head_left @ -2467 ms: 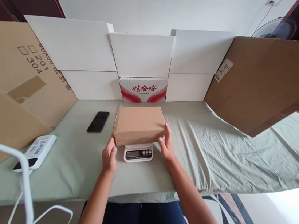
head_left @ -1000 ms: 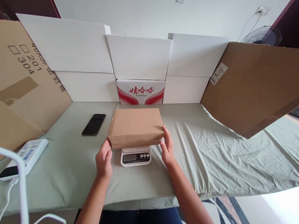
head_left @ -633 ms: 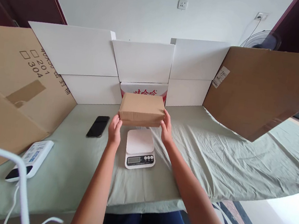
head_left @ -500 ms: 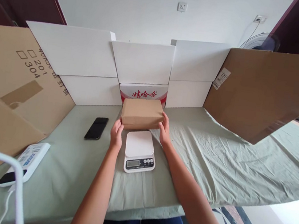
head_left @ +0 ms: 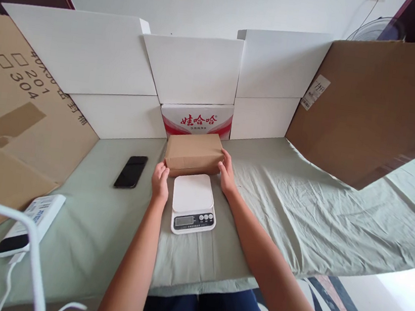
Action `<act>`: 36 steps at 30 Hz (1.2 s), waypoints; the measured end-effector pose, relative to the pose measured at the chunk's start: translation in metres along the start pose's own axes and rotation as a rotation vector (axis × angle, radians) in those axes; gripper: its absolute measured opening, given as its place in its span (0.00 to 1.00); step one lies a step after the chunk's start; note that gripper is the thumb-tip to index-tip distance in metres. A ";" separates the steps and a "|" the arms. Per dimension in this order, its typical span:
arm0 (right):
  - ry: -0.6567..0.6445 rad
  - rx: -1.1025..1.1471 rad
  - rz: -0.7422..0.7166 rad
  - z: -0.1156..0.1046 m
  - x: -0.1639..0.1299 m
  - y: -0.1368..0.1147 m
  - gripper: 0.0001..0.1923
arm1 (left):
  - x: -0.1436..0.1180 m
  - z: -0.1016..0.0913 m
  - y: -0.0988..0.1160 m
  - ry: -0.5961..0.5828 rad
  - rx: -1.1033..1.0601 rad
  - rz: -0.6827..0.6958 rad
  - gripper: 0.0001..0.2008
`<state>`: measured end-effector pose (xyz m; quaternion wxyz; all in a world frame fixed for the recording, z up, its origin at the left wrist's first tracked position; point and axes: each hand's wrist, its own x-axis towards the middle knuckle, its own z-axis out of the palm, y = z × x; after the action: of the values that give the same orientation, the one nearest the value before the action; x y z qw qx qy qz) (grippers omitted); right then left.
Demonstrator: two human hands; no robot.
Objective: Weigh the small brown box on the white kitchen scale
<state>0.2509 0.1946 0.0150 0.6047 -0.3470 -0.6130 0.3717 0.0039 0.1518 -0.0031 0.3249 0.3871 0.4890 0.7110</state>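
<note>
A small brown cardboard box lies just behind the white kitchen scale, in front of a white carton with red lettering. My left hand grips the box at its near left corner. On the opposite side, my right hand holds the right end, thumb on the near face and fingers around the side. The scale's plate carries nothing, and its display looks blank. Whether the box's underside rests fully on the cloth is hard to tell.
A black phone lies left of my left hand. Further left are a white power strip and a white curved tube. White boxes form a back wall, with large cardboard panels at the sides. Green cloth covers the table.
The view has tilted down and shifted slightly. The cardboard box sits lower against the lettered carton, showing more of its red print. Both hands keep their hold on the box.
</note>
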 end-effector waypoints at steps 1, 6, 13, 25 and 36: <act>0.007 0.007 -0.005 -0.001 0.000 0.002 0.42 | 0.001 -0.002 0.002 0.003 -0.015 -0.021 0.33; 0.082 -0.006 0.011 -0.010 0.000 0.009 0.48 | 0.012 -0.024 0.018 0.136 -0.108 -0.085 0.37; 0.004 0.004 0.029 -0.009 -0.006 0.001 0.47 | 0.006 -0.017 0.015 0.052 -0.088 -0.096 0.38; -0.096 -0.078 -0.023 -0.006 -0.008 0.000 0.46 | 0.006 -0.009 0.005 0.003 -0.072 -0.190 0.37; -0.015 -0.142 -0.208 -0.013 -0.039 -0.035 0.44 | -0.050 -0.022 0.039 -0.014 -0.040 0.117 0.37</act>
<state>0.2657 0.1437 0.0269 0.6091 -0.3209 -0.6751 0.2652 0.0056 0.0880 0.0172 0.2939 0.4133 0.4490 0.7356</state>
